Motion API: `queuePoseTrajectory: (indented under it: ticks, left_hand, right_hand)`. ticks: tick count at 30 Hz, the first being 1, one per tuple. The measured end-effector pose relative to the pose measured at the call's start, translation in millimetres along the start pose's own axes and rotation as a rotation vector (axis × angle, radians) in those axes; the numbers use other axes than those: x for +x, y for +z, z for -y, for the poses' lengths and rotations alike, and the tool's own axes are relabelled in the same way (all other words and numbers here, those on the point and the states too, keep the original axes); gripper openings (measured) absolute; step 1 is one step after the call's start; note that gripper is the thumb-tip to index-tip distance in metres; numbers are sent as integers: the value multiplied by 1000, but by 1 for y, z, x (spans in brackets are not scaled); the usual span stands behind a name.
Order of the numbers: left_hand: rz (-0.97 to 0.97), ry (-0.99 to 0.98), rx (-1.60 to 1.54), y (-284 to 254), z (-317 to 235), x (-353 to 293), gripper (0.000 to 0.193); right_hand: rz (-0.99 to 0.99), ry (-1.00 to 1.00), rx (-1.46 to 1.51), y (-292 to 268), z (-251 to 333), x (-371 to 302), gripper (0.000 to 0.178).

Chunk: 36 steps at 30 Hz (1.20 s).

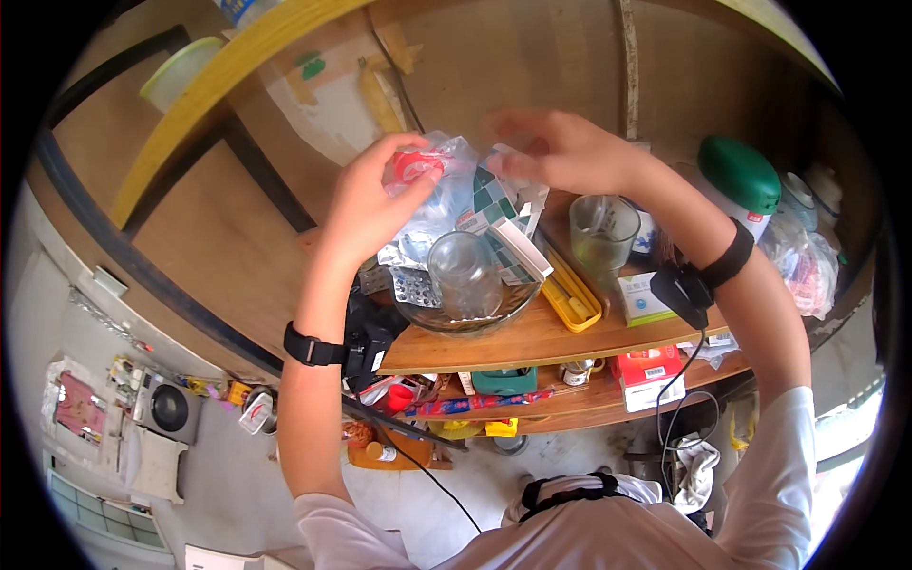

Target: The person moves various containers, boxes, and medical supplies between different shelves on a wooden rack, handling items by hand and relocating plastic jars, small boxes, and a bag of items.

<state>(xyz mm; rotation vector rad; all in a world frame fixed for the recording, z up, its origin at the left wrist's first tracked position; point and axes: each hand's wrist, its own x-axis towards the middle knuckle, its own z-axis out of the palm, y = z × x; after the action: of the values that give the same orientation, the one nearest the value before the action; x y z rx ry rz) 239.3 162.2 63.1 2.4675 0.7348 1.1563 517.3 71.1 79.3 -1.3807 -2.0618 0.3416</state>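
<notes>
My left hand (372, 195) is closed around the top of a clear plastic bag (439, 197) with red printing, over a glass bowl (454, 325) on the wooden shelf. My right hand (570, 152) is a little blurred, thumb and forefinger apart, just above the bowl's contents at the back right. Heaped in the bowl are an empty glass jar (465, 277), a silver blister pack (415, 287) and a white-and-green medicine box (516, 249), tilted with its end toward me. Crumpled clear plastic partly covers the heap, so its lower layers are hidden.
Right of the bowl stand a yellow tray (573, 296), a drinking glass (604, 233), a small white-green box (644, 298) and a green-lidded container (739, 179). A lower shelf holds a red-and-white box (650, 375) and a teal container (504, 381). Cables hang from both wrist straps.
</notes>
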Motion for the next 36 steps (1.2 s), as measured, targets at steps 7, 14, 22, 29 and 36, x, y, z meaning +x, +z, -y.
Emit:
queuePoseTrajectory:
  ticks: [7, 14, 22, 29, 36]
  left_hand:
    - [66, -104, 135, 1, -7, -3, 34]
    - [-361, 158, 246, 6, -28, -27, 39]
    - [-218, 405, 71, 124, -126, -194, 26]
    - [-24, 254, 133, 199, -126, -154, 23]
    - [-79, 228, -49, 227, -138, -151, 20]
  right_hand:
    - [25, -250, -137, 4, -22, 8, 41]
    - [-590, -274, 118, -15, -10, -44, 41]
    - [-659, 5, 107, 39, -33, -214, 28]
    - [-515, 133, -561, 71, -56, -247, 28]
    - [-503, 235, -558, 79, -48, -246, 37]
